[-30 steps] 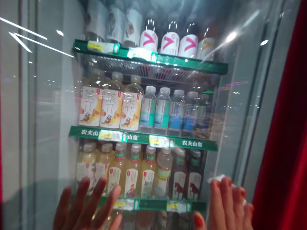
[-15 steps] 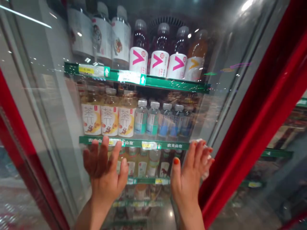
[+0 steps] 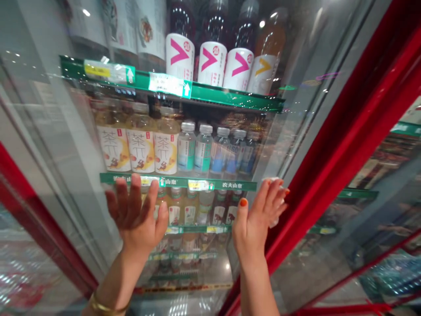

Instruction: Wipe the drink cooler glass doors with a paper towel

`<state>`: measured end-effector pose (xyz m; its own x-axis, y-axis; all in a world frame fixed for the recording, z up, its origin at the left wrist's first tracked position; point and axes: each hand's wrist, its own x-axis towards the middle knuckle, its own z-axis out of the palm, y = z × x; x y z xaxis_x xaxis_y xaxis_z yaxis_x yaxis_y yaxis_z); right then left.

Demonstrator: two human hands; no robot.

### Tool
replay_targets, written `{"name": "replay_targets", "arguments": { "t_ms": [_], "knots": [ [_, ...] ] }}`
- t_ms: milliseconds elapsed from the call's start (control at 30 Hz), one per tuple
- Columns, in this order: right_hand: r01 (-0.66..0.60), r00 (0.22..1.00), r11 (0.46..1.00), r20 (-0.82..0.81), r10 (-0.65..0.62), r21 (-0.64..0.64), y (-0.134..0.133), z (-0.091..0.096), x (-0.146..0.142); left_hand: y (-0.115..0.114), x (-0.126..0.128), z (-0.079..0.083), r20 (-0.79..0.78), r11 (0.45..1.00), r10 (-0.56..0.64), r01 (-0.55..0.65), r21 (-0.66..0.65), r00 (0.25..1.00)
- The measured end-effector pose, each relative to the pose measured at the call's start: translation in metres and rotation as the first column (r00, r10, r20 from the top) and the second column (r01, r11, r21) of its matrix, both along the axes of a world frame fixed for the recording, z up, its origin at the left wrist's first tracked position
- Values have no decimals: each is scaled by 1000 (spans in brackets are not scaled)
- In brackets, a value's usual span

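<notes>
Both my hands press flat on the glass door (image 3: 82,145) of a drinks fridge. My left hand (image 3: 136,217) lies open, fingers spread, below the middle shelf (image 3: 177,182). My right hand (image 3: 259,213) is stretched out too, near the door's red frame (image 3: 332,171), with a white cloth (image 3: 274,182) pinned under its fingers against the glass. Behind the glass stand yellow tea bottles (image 3: 141,147) and small water bottles (image 3: 200,147).
The top shelf (image 3: 204,92) carries bottles with white labels and pink arrows (image 3: 210,59). Lower shelves hold more bottles (image 3: 190,210). A second glass door (image 3: 362,228) with red framing stands to the right. A gold bangle (image 3: 101,305) sits on my left wrist.
The view has pulled back from the fridge and tilted. Both hands have come up the glass from the bottom edge to just under the middle shelf, staying flat.
</notes>
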<state>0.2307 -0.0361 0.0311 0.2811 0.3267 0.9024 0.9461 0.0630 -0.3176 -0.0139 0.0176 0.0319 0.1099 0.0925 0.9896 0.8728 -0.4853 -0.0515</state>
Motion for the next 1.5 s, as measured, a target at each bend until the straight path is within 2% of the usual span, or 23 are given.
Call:
{"name": "replay_targets", "arguments": {
  "t_ms": [67, 100, 200, 267, 300, 400, 467, 533, 633, 667, 733, 800, 867, 900, 967, 1033, 1100, 1167, 1233, 1300, 1367, 1433, 1500],
  "knots": [
    [-56, 993, 998, 105, 58, -20, 5, 11, -30, -5, -3, -5, -4, 999, -44, 44, -7, 999],
    [-97, 977, 994, 184, 104, -47, 5, 5, -45, -8, -7, -8, -10, 998, -67, 67, -7, 998],
    [-154, 924, 977, 330, 194, -145, -5, -39, -64, -17, -31, -20, -22, 998, -68, 68, -16, 997],
    [-97, 967, 986, 224, 125, -132, -13, -61, -48, -18, -52, -27, 6, 999, -33, 34, -43, 999],
    [-55, 990, 994, 120, 67, -99, -15, -63, -35, -17, -62, -30, 35, 997, -20, 22, -73, 999],
    [6, 995, 998, -101, 0, 63, -3, -30, -17, -9, -80, -34, 124, 986, -12, 33, -166, 992],
    [-24, 997, 995, -69, 31, 94, 12, -4, -42, -2, -84, -36, 131, 983, -8, 33, -183, 991],
    [-106, 991, 993, 81, 103, 44, 19, 3, -89, 4, -84, -37, 105, 986, -3, 20, -164, 994],
    [-233, 896, 968, 367, 249, -88, 13, -28, -149, 5, -94, -37, 65, 994, 1, 6, -106, 998],
    [-228, 879, 967, 405, 254, -111, 9, -42, -157, 4, -100, -37, 52, 996, -11, 16, -87, 999],
    [-157, 913, 981, 363, 187, -112, 5, -58, -153, 2, -114, -38, 32, 995, -62, 64, -78, 998],
    [-66, 976, 996, 205, 78, -65, 6, -47, -137, 4, -124, -43, 43, 988, -122, 125, -87, 992],
    [-24, 996, 1000, 84, 25, -6, 15, -14, -133, 8, -129, -50, 48, 984, -153, 157, -85, 987],
    [-25, 997, 1000, 79, 24, 15, 21, 4, -139, 10, -129, -55, 46, 983, -167, 169, -70, 985],
    [-62, 977, 998, 206, 59, 12, 32, 29, -166, 14, -128, -62, 47, 978, -204, 206, -27, 978],
    [-112, 912, 993, 392, 122, -47, 37, 28, -200, 16, -127, -64, 68, 970, -244, 244, 17, 967],
    [-149, 849, 985, 499, 174, -90, 34, 3, -221, 14, -126, -63, 80, 972, -235, 237, -9, 969],
    [-138, 859, 986, 485, 166, -93, 26, -27, -217, 11, -126, -60, 70, 975, -194, 200, -97, 978],
    [-80, 923, 994, 370, 103, -76, 18, -40, -195, 8, -128, -58, 66, 964, -185, 194, -181, 981],
    [-23, 976, 998, 214, 36, -64, 16, -28, -176, 6, -131, -61, 99, 947, -249, 264, -185, 963],
    [-14, 993, 999, 119, 19, -43, 23, 0, -176, 8, -135, -69, 147, 921, -346, 366, -135, 927],
    [-40, 985, 998, 168, 46, -41, 31, 28, -197, 12, -137, -78, 189, 901, -405, 425, -81, 895],
    [-90, 930, 993, 350, 110, -71, 37, 37, -228, 16, -137, -88, 216, 895, -425, 444, -43, 879]
  ]
}}
